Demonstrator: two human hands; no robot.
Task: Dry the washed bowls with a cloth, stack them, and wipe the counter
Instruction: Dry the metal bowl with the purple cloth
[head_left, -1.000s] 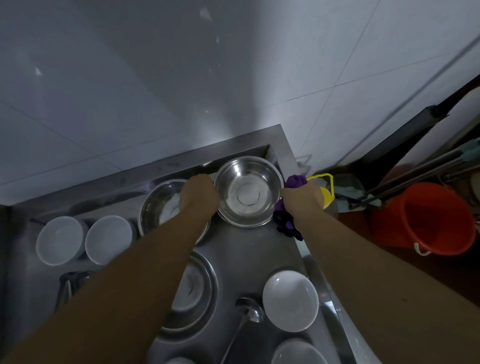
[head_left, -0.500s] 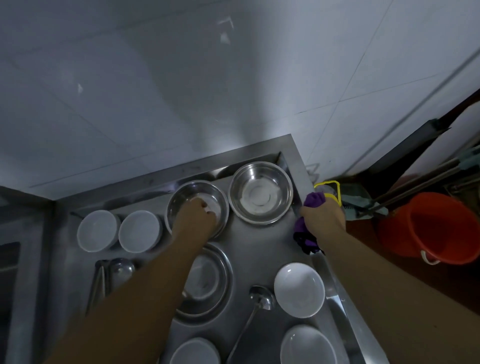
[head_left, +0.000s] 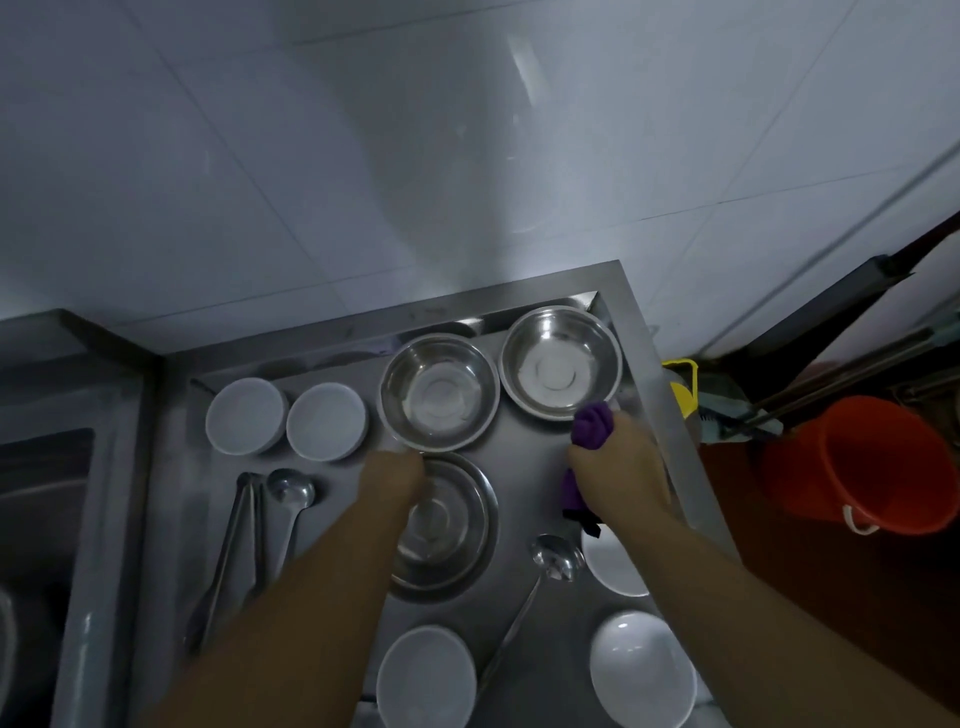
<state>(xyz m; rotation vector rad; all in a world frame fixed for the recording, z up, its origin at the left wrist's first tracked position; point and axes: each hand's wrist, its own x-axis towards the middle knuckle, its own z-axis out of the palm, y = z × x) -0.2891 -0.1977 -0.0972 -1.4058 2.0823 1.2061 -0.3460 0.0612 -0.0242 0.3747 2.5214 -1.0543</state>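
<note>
Both our forearms reach forward, left hand (head_left: 392, 480) curled loosely with knuckles up, right hand (head_left: 615, 470) closed in a fist.

— What carries everything in front of me?
— My steel counter (head_left: 524, 457), rimmed, lower centre of frame.
— Upper row?
— Two white bowls (head_left: 247, 415) at left, two steel bowls (head_left: 439, 392) at right.
— Below?
— Tongs (head_left: 228, 551) and a ladle (head_left: 291, 493) lower left; a steel bowl (head_left: 457, 525) centre; another ladle (head_left: 553, 558); three more white bowls (head_left: 641, 670) along the bottom.
</note>
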